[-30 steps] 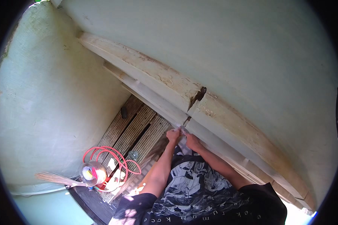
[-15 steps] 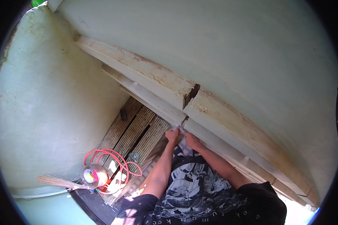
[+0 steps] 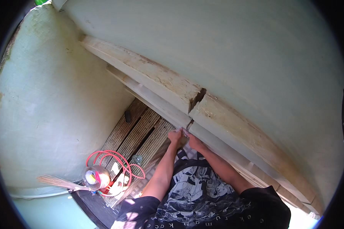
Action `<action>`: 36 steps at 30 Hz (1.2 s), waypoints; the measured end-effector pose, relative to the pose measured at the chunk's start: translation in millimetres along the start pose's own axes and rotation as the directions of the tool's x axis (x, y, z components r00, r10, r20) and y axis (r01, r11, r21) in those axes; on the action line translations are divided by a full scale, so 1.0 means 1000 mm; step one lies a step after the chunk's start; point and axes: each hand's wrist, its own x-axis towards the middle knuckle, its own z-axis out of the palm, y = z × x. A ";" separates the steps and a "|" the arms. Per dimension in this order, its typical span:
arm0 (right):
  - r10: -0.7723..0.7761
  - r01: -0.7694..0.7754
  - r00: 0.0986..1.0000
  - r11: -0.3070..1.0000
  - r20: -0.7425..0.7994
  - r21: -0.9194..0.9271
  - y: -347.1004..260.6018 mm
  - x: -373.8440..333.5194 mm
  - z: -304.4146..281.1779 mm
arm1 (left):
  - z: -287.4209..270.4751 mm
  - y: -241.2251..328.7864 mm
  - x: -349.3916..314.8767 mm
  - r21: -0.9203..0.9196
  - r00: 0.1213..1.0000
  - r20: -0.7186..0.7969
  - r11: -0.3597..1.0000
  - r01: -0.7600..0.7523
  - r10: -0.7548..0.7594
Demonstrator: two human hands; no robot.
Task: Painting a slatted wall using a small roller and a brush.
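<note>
My left hand [image 3: 174, 136] and my right hand [image 3: 195, 142] are held close together in front of my body. Both have their fingers closed at a small whitish, see-through scrap [image 3: 185, 132], too small to name, which spans the narrow space between them. Just beyond the fingertips runs the lower pale ledge [image 3: 160, 102] of the wall, with a dark gap in it near my hands. Whether the fingers touch this ledge I cannot tell.
A thicker weathered ledge [image 3: 141, 68] with a broad crack runs above. At lower left, a bamboo-slat bench [image 3: 137, 131] bears a red hose [image 3: 116, 154], a clear round container [image 3: 96, 178], a clear crumpled item [image 3: 137, 159] and a dark block [image 3: 128, 116]. A twig broom [image 3: 59, 182] lies beside the container.
The whole view has shifted very slightly. My hands stay together at the small whitish scrap, with hardly any movement.
</note>
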 end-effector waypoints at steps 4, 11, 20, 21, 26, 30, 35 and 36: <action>-0.047 0.048 0.999 0.994 0.010 -0.095 -0.010 -0.018 -0.018 | -0.001 0.018 -0.028 -0.093 0.993 0.073 0.991 0.096 -0.089; -0.120 0.119 0.993 0.988 -0.005 -0.100 0.031 -0.004 0.015 | 0.007 0.006 -0.002 -0.011 0.997 -0.004 0.997 0.079 -0.079; 0.010 0.015 0.985 0.990 0.174 -0.138 0.028 -0.006 0.003 | 0.011 0.009 -0.016 -0.060 0.996 0.030 0.995 0.085 -0.083; 0.022 0.007 0.986 0.984 0.164 -0.176 0.034 -0.006 0.003 | 0.013 0.013 -0.021 -0.132 0.994 0.049 0.985 0.108 -0.102; 0.016 0.010 0.982 0.991 0.190 -0.135 0.012 -0.010 -0.011 | 0.019 -0.006 -0.009 -0.240 0.995 0.051 0.966 0.094 -0.084; 0.097 -0.075 0.957 0.993 0.273 -0.091 0.007 -0.009 -0.021 | 0.014 0.003 -0.014 -0.183 0.996 0.045 0.979 0.089 -0.082; 0.011 0.022 0.970 0.991 0.243 -0.130 0.000 -0.022 -0.038 | 0.015 0.008 -0.026 -0.219 0.993 0.015 0.968 0.121 -0.121; 0.014 0.018 0.966 0.992 0.257 -0.124 -0.004 -0.026 -0.042 | 0.016 0.004 -0.028 -0.223 0.996 -0.007 0.971 0.084 -0.087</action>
